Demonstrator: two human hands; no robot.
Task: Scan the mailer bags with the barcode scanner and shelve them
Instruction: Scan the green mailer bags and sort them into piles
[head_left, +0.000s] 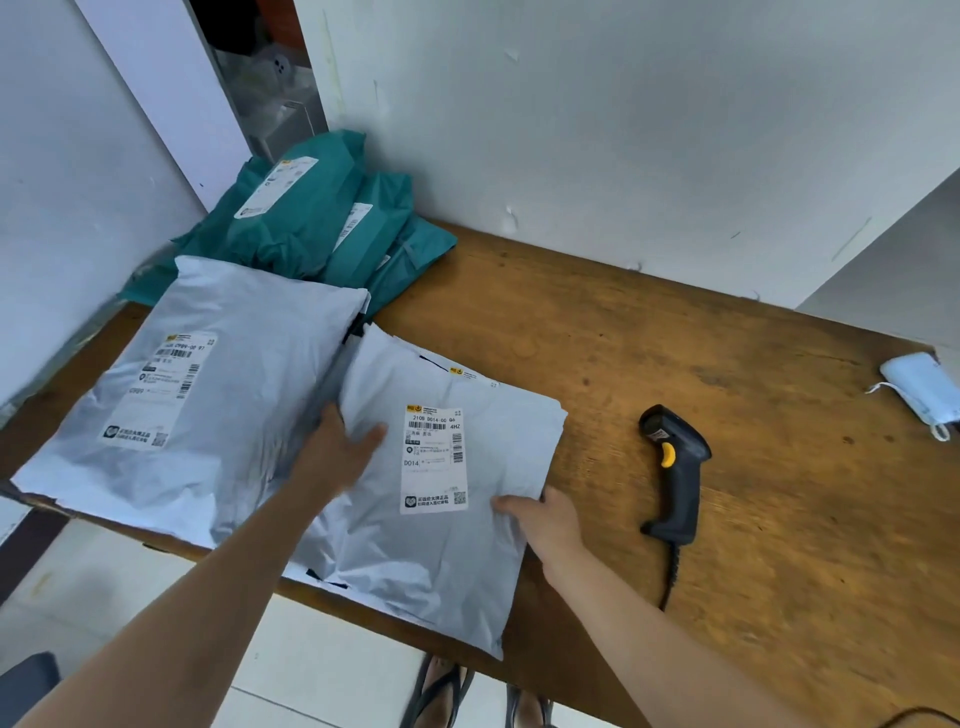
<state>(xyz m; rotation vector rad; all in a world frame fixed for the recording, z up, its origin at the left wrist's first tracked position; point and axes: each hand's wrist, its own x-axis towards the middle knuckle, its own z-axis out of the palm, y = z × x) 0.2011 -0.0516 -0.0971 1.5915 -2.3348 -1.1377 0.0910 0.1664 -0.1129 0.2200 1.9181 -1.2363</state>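
Observation:
A grey mailer bag (415, 561) with a white shipping label lies at the table's front edge, on top of other grey bags. My left hand (337, 452) grips its left edge, thumb on top. My right hand (545, 519) holds its right edge, fingers curled under it. A larger grey mailer bag (218, 395) with a label lies to the left. A pile of teal mailer bags (322, 223) sits in the back left corner. The black barcode scanner (675, 473) with a yellow trigger lies on the table to the right of my right hand.
The wooden table (675, 364) stands against a white wall. A pale blue object with a strap (924, 387) lies at the right edge. The scanner's cable (672, 577) runs off the front edge. Feet in sandals (441, 691) show below.

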